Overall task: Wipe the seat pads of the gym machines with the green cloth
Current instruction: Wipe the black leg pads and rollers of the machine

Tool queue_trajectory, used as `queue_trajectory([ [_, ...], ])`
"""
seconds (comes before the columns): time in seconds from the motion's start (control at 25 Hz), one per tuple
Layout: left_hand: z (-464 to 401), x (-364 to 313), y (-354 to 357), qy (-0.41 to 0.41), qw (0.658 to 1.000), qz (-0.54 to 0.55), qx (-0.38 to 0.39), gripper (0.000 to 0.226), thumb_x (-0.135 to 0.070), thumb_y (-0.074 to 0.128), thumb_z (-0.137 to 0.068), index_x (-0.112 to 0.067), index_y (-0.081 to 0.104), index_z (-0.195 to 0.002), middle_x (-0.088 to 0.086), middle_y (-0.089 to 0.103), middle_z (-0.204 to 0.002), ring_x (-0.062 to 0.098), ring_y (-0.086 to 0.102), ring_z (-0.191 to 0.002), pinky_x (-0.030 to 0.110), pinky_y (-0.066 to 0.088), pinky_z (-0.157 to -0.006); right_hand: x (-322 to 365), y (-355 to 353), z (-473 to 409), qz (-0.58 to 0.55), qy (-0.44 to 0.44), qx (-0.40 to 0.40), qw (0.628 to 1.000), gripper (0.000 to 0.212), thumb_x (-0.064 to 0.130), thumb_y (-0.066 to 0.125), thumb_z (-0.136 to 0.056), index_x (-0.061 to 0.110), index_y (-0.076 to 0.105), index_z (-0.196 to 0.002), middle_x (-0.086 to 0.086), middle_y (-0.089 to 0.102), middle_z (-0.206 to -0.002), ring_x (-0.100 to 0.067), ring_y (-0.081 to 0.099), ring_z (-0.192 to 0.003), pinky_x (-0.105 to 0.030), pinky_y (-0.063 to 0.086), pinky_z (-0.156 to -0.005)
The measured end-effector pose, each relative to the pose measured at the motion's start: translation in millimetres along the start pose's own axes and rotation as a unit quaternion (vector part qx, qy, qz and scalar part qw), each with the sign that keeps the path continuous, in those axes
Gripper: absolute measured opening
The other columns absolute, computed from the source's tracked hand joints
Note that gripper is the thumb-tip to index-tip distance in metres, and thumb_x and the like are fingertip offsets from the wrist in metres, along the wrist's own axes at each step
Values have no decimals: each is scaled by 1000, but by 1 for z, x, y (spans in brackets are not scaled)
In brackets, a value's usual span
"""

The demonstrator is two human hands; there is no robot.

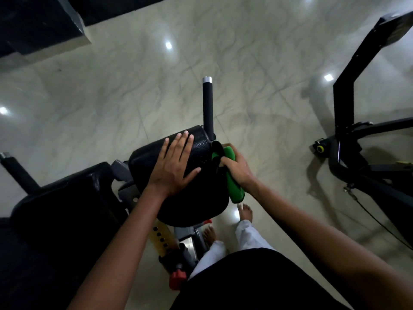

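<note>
Nearest, at six o'clock, are the person's dark top and white trouser legs (223, 253), with two bare feet (245, 212) on the pale marbled floor tiles (257, 90). A red adjustment knob (177, 279) and a yellow pin-hole plate (159, 238) sit on the machine's frame at seven o'clock. Toward the centre, the left hand (174, 163) lies flat on the black seat pad (190, 198), fingers straight and slightly spread, holding nothing. Just to its right, at the pad's three o'clock edge, the right hand (237, 167) has its fingers clenched around the green cloth (234, 191), which is bunched against the pad's side and hangs down below the fist. A second black pad (67, 209) lies at nine o'clock. Beyond the hands, a black foam handle with a silver cap (207, 104) points toward twelve o'clock. Another machine's black frame (344, 104) stands at two to three o'clock.
</note>
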State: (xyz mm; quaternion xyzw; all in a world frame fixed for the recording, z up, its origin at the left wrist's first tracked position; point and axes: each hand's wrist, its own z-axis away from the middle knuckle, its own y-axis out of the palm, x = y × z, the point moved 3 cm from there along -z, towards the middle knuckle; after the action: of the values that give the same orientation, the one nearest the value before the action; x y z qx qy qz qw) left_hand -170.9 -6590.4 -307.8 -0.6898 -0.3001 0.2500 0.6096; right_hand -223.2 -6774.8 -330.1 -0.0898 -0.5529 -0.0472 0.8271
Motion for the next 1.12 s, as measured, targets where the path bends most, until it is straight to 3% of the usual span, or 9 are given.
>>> queue_trajectory([
  [0.12, 9, -1, 2, -4, 1000, 2, -28, 74, -51, 38, -93, -3, 27, -148, 18, 27, -153, 30, 24, -142, 49, 15, -117, -31, 2, 24, 6, 50, -49, 998, 20, 18, 53, -64, 25, 56, -82, 3, 58, -71, -10, 53, -66, -25, 46, -61],
  [0.24, 20, 0, 4, -13, 999, 2, -42, 70, -48, 38, -94, -5, 27, -148, 16, 26, -154, 31, 23, -143, 49, 15, -117, -70, 3, 44, -26, 170, -105, 979, 4, 10, 55, -76, 13, 52, -75, -5, 54, -68, -17, 49, -63, -25, 42, -55],
  [0.36, 31, 0, 5, -16, 999, 10, -37, 68, -46, 39, -95, -8, 25, -150, 14, 22, -156, 31, 18, -144, 49, 14, -117, -87, 6, 57, -80, 243, -132, 958, 12, 4, 49, -82, 10, 49, -71, -11, 49, -70, -21, 47, -61, -28, 40, -55],
  [0.44, 41, 4, 4, -26, 999, 10, -38, 66, -46, 38, -95, -11, 25, -150, 12, 21, -157, 31, 17, -145, 49, 13, -117, -67, 5, 54, -56, 198, -137, 969, 14, 1, 50, -81, 12, 51, -73, -8, 51, -68, -20, 47, -61, -26, 42, -52],
  [0.52, 53, 11, 2, -56, 997, 12, -42, 65, -45, 38, -95, -14, 25, -150, 12, 21, -157, 31, 18, -144, 49, 13, -117, -26, 8, 41, -9, 78, -122, 989, 14, 5, 55, -77, 18, 55, -82, -3, 54, -68, -16, 49, -62, -22, 44, -53],
  [0.64, 67, 17, 1, -114, 991, 41, -52, 67, -44, 44, -94, -12, 26, -150, 13, 23, -156, 31, 20, -144, 45, 13, -117, 37, 20, 18, 114, -89, -82, 986, 32, 21, 54, -67, 26, 57, -98, 0, 58, -87, -11, 53, -76, -24, 44, -70],
  [0.76, 71, 15, 0, -152, 985, 57, -57, 67, -40, 44, -94, -8, 25, -149, 12, 22, -156, 29, 19, -144, 40, 10, -118, 83, 35, 2, 313, -260, 25, 913, 47, 28, 55, -66, 22, 59, -112, 1, 51, -102, -11, 49, -93, -24, 39, -83],
  [0.92, 74, 13, 0, -205, 971, 88, -79, 64, -36, 45, -95, -7, 27, -149, 11, 23, -156, 24, 16, -145, 37, 10, -119, 119, 61, -38, 552, -387, 245, 697, 58, 49, 46, -65, 24, 58, -116, 1, 52, -100, -23, 54, -91, -34, 46, -75],
  [1.12, 75, -8, 4, -326, 931, 106, -126, 59, -30, 48, -95, -8, 30, -147, 10, 24, -156, 24, 14, -146, 38, 10, -119, 147, 118, -77, 499, -374, 438, 648, 62, 50, 45, -62, 27, 58, -118, 5, 54, -105, -17, 55, -94, -29, 41, -81],
])
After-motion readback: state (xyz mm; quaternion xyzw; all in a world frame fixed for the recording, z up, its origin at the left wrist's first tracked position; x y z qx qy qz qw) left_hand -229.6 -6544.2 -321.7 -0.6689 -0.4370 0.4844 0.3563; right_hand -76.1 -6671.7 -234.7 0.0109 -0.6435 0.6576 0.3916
